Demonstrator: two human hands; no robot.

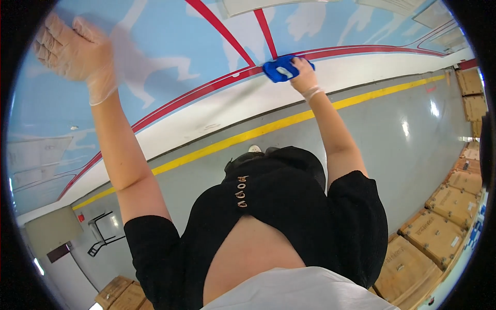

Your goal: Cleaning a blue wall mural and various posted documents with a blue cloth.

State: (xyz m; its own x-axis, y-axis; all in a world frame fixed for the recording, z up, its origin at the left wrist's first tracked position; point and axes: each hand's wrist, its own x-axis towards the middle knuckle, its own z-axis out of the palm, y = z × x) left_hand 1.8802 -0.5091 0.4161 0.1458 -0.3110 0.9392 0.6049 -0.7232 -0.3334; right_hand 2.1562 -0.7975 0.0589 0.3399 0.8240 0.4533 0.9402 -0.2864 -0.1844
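Observation:
A bright blue cloth (pixel 279 70) is bunched under my right hand (pixel 304 75), which wears a clear thin glove and presses the cloth to the wall at the red stripe. My left hand (pixel 75 49), gloved the same way, is raised at the upper left in front of the light blue part of the wall. Its fingers are partly bent and I see nothing in them. Whether it touches the wall I cannot tell. The wall panel (pixel 201 59) is light blue with white figure shapes, and a red stripe (pixel 191 94) runs along its lower edge.
Below the stripe the wall (pixel 206 121) is white. A yellow line (pixel 222 148) crosses the grey floor (pixel 387 134). Wooden crates (pixel 434 235) line the right side, with more crates (pixel 121 294) at the lower left. A black-framed chair or stand (pixel 98 235) sits at the left.

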